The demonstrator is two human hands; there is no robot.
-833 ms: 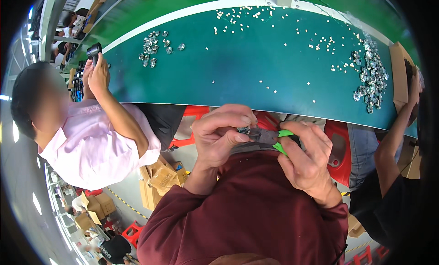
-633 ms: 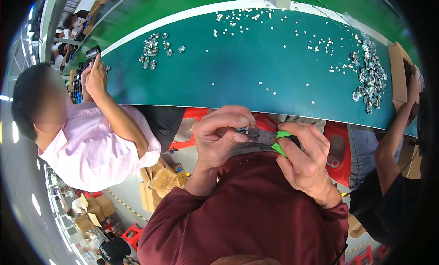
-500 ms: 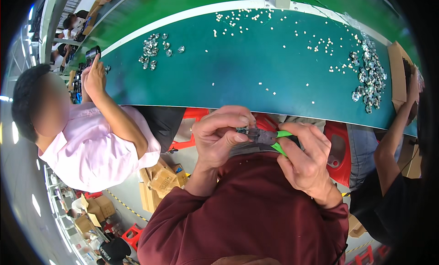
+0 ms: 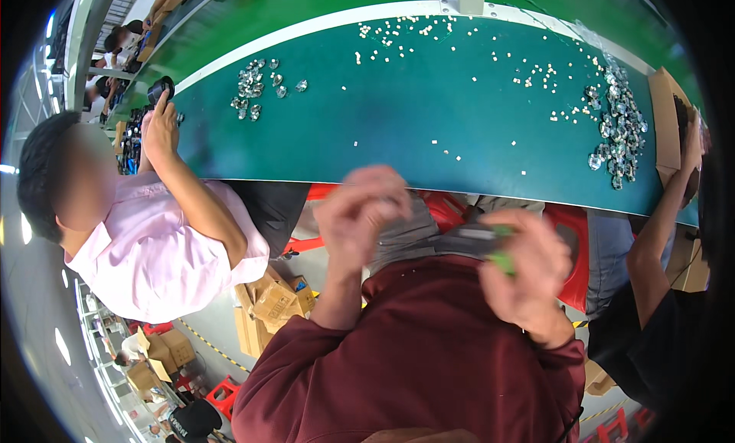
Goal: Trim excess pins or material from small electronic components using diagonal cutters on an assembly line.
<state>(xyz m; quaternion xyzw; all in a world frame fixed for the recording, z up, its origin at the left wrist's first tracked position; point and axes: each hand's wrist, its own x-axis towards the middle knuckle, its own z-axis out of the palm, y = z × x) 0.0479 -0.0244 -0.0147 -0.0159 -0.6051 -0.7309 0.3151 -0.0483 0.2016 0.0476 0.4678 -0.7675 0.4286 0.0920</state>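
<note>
My right hand [image 4: 536,263], blurred by motion, is closed round a pair of green-handled pliers [image 4: 501,261]. Their dark jaws point left, over my lap. My left hand [image 4: 364,206] is raised by the near table edge, apart from the pliers. Its fingers are curled but smeared, and I cannot make out anything in them. On the green table [image 4: 413,114] beyond, a small group of clear, shiny parts [image 4: 251,83] lies at the left and a larger pile of similar parts [image 4: 622,129] at the right. Tiny pale cubes [image 4: 540,77] are scattered mostly along the far side and right.
At the left, a person in a pink shirt [image 4: 164,244] holds up a dark round object [image 4: 161,89]. Another person's arm [image 4: 651,221] reaches to an open cardboard box [image 4: 664,125] at the table's right end. Cardboard boxes [image 4: 272,301] and red stools [image 4: 574,267] stand below the table.
My hands have moved apart: the right drew back rightward with the pliers, away from the small part that the left was holding. The left hand shifted slightly up and left.
</note>
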